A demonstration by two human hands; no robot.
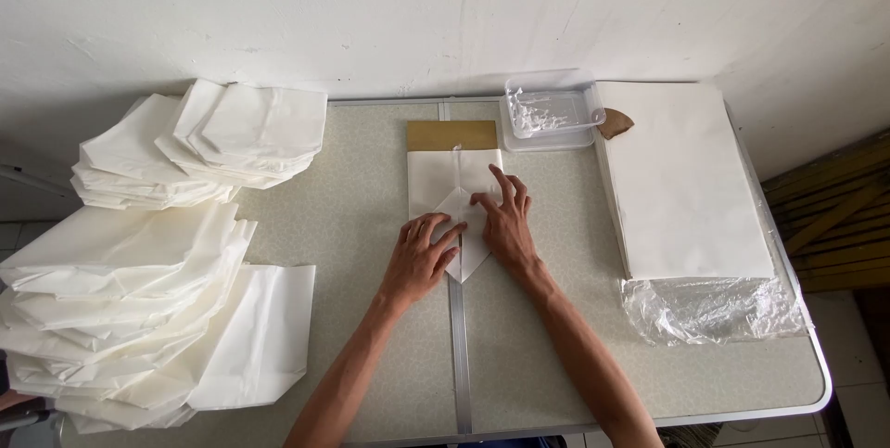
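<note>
At the middle of the speckled grey folding table, your left hand lay flat with its fingers spread and pressed on the folded white paper sheet, and your right hand pressed the same sheet just beside it, fingers fanned and bent at the tips; neither hand gripped anything. The sheet sat over the table's metal centre seam, its lower end folded into a point, and its far end touched a flat brown cardboard piece. Just right of that stood a clear plastic tub holding white paste, touching a tall stack of flat white paper on crumpled clear plastic wrap. On your left, well apart, lay heaps of finished white paper bags, with more near the wall
</note>
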